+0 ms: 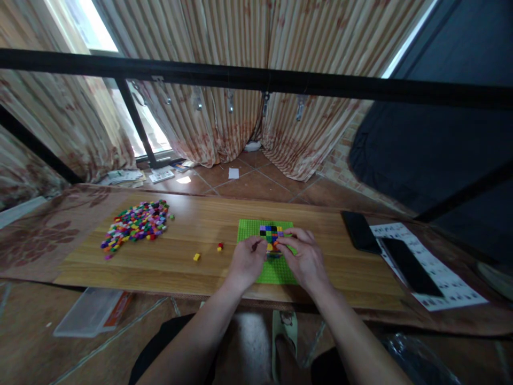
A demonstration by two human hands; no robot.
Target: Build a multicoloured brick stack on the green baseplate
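A green studded baseplate (246, 227) lies on the wooden board, with a block of multicoloured toy bricks (269, 232) built up near its middle. My right hand (306, 254) reaches over the plate's right side, its thumb and forefinger pinched on a small orange brick (276, 243) at the near part of the block. From the left, my left hand (248, 259) touches the block's left edge with fingers drawn together; whatever is between them is too small to make out. A loose yellow brick (196, 257) and a red and yellow pair of bricks (220, 247) lie left of the plate.
A heap of mixed bricks (138, 222) covers the board's left end. To the right are a black phone (360, 231), another dark flat device (411, 266) and a printed sheet (436, 283). A black rail (248, 75) crosses beyond. A clear plastic box (88, 313) sits below the edge.
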